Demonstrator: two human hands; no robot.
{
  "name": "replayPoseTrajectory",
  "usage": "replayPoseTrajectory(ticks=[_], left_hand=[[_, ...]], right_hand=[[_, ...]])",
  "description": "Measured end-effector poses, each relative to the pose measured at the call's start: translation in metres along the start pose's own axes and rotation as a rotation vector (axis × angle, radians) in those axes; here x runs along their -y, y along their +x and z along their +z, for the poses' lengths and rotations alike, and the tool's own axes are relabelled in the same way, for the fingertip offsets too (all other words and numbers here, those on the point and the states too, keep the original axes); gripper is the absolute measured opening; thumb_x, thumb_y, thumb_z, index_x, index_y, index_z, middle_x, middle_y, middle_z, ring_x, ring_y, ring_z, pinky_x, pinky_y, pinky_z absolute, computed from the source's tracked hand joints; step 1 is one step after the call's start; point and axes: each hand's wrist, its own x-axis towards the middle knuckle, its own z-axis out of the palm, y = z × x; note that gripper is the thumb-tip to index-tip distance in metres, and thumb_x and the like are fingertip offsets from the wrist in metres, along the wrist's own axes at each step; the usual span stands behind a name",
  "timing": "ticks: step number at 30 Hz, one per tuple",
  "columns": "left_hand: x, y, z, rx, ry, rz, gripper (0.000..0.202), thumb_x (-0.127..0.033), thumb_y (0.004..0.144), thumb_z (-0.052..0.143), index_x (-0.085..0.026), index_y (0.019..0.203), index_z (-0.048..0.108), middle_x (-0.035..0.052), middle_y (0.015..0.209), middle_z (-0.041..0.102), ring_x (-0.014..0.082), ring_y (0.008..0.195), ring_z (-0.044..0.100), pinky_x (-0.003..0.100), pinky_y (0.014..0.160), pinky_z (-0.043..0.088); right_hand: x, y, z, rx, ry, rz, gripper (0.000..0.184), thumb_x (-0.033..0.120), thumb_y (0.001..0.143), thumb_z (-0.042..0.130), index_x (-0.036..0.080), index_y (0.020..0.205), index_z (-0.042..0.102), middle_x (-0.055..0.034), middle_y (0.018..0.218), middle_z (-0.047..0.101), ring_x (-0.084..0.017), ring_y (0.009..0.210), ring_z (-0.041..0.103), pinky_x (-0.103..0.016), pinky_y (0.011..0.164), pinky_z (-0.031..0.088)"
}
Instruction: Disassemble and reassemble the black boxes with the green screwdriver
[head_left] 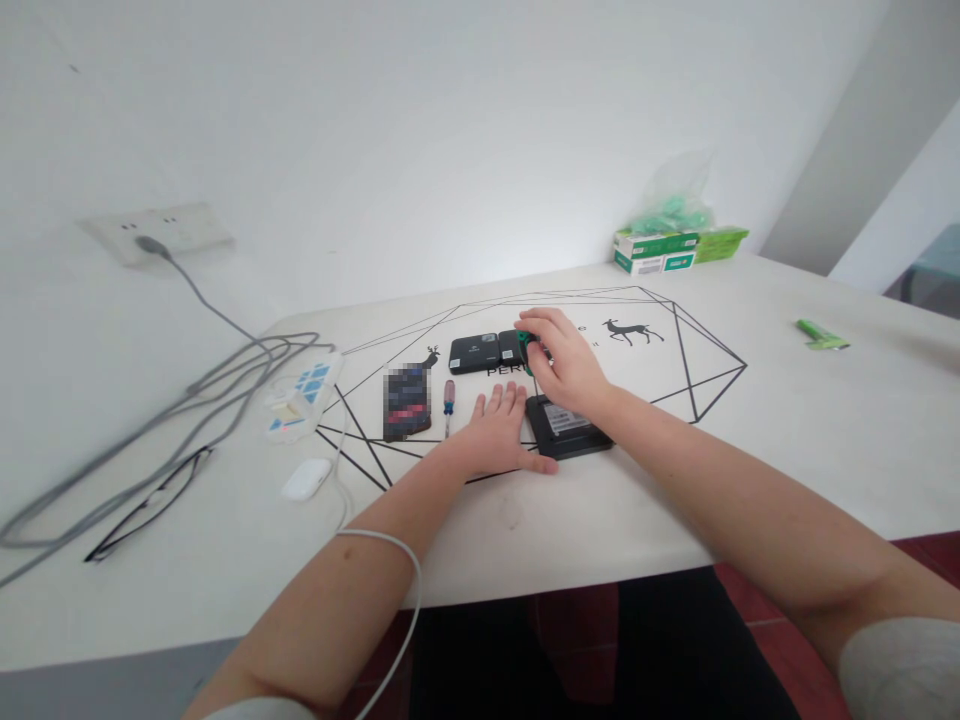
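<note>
My left hand (499, 435) lies flat on the white table, palm down with fingers spread, between a small screwdriver (449, 398) and a black flat drive-like device (562, 428) with a pale label. My right hand (564, 362) curls its fingers and thumb around the right side of a small black case (511, 346) with a white label and green marks. Much of that case is hidden under the hand. Directly to its left lies another black case (474, 353). Left of the screwdriver is a phone-like object (407, 402), its screen pixelated.
At left are a power strip (304, 395), grey cables (225, 400), a white earbud case (307, 479) and black-framed glasses (150, 505). A white cable (409, 560) crosses my left forearm. Green-white boxes (654, 250) stand at the back right, a green packet (822, 336) far right.
</note>
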Motion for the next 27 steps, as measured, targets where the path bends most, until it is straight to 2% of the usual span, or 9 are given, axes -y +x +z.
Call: replayPoseTrajectory(ticks=[4, 7, 10, 12, 14, 21, 27], left_hand=[[-0.0016, -0.0003, -0.0009, 0.000, 0.001, -0.007, 0.142, -0.097, 0.073, 0.047, -0.007, 0.166, -0.011, 0.0219, 0.171, -0.015, 0.0407, 0.158, -0.017, 0.059, 0.128, 0.000], [-0.0012, 0.0006, -0.0002, 0.001, 0.005, -0.007, 0.142, -0.097, 0.074, 0.047, -0.006, 0.166, -0.011, 0.0223, 0.171, -0.015, 0.0406, 0.158, -0.017, 0.058, 0.128, -0.001], [0.0000, 0.0016, 0.0008, 0.003, 0.009, -0.003, 0.146, -0.100, 0.071, 0.046, -0.004, 0.166, -0.011, 0.0228, 0.171, -0.015, 0.0411, 0.158, -0.018, 0.058, 0.128, -0.001], [0.0005, 0.0017, 0.0010, 0.001, 0.007, 0.003, 0.148, -0.101, 0.070, 0.046, -0.004, 0.166, -0.010, 0.0225, 0.171, -0.015, 0.0413, 0.158, -0.019, 0.059, 0.128, -0.002], [0.0002, 0.0012, 0.0005, -0.001, 0.004, 0.002, 0.148, -0.101, 0.069, 0.046, -0.004, 0.166, -0.010, 0.0221, 0.171, -0.016, 0.0412, 0.158, -0.019, 0.059, 0.128, -0.002], [-0.0031, -0.0019, -0.0033, 0.016, -0.008, -0.005, 0.148, -0.101, 0.070, 0.045, -0.003, 0.165, -0.011, 0.0235, 0.169, -0.019, 0.0396, 0.158, -0.019, 0.059, 0.127, -0.001], [-0.0021, -0.0010, -0.0017, 0.011, -0.003, -0.009, 0.146, -0.101, 0.070, 0.044, -0.004, 0.166, -0.007, 0.0226, 0.171, -0.016, 0.0404, 0.158, -0.017, 0.059, 0.127, -0.001]], right_hand=[[0.0016, 0.0024, -0.0027, -0.028, -0.034, -0.037, 0.034, 0.010, 0.093, 0.043, 0.022, 0.117, 0.064, -0.0143, 0.114, 0.064, -0.028, 0.109, 0.062, -0.050, 0.097, 0.054], [0.0031, 0.0033, -0.0041, -0.029, -0.034, -0.046, 0.029, 0.012, 0.095, 0.044, 0.023, 0.114, 0.063, -0.0126, 0.111, 0.065, -0.027, 0.108, 0.062, -0.049, 0.097, 0.054], [0.0021, 0.0031, -0.0028, -0.038, -0.028, -0.007, 0.015, 0.023, 0.096, 0.058, 0.024, 0.111, 0.061, -0.0104, 0.108, 0.065, -0.027, 0.105, 0.063, -0.048, 0.095, 0.055], [0.0000, 0.0017, -0.0004, -0.028, -0.038, 0.029, 0.023, 0.029, 0.091, 0.071, 0.025, 0.111, 0.060, -0.0098, 0.109, 0.063, -0.028, 0.104, 0.062, -0.048, 0.092, 0.056], [-0.0020, -0.0002, 0.0022, -0.013, -0.049, 0.059, 0.031, 0.029, 0.087, 0.076, 0.026, 0.113, 0.059, -0.0099, 0.113, 0.059, -0.028, 0.106, 0.060, -0.047, 0.091, 0.057], [-0.0016, -0.0025, 0.0057, 0.004, -0.011, 0.088, 0.034, 0.016, 0.089, 0.063, 0.024, 0.121, 0.055, -0.0111, 0.117, 0.058, -0.025, 0.102, 0.062, -0.043, 0.084, 0.060], [-0.0043, -0.0001, 0.0047, -0.046, 0.022, 0.095, 0.034, 0.017, 0.088, 0.062, 0.024, 0.121, 0.055, -0.0104, 0.115, 0.062, -0.023, 0.095, 0.063, -0.038, 0.073, 0.060]])
